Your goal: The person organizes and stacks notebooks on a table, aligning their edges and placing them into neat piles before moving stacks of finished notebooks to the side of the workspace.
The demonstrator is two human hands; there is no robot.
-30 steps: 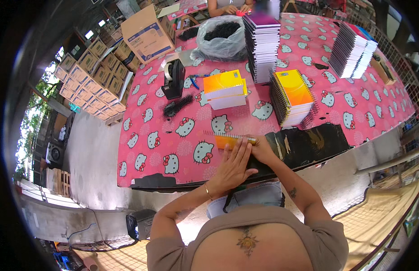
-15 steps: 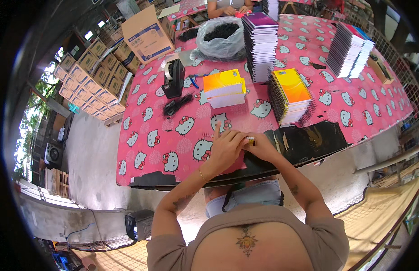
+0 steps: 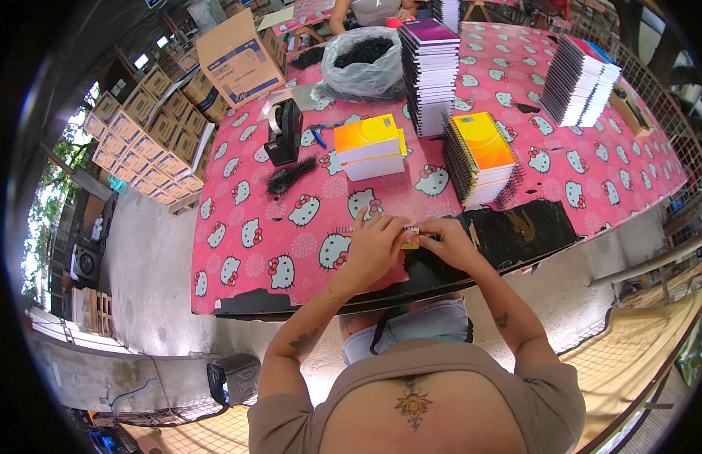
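At the table's near edge, my left hand (image 3: 376,247) lies over a small yellow notebook (image 3: 413,241), its fingers bent onto the bound edge and its index finger pointing away from me. A row of dark wire binding (image 3: 342,229) pokes out to the left of that hand. My right hand (image 3: 448,244) pinches the notebook's right end with thumb and fingertips. Most of the notebook is covered by the hands. Beyond them stand a short stack of yellow-orange notebooks (image 3: 366,139) and a taller wire-bound stack (image 3: 483,144) to its right.
On the pink patterned table (image 3: 237,219) are a black tape dispenser (image 3: 284,132), a dark brush (image 3: 292,175), blue-handled pliers (image 3: 318,137) and a plastic bag of black binding wires (image 3: 362,68). Tall notebook stacks (image 3: 429,83) rise behind. Cartons (image 3: 150,129) fill the left; a co-worker (image 3: 373,11) sits opposite.
My right hand has shifted slightly to the right and its fingers have opened out of their curl, showing more of the yellow notebook. The left hand stays over the binding.
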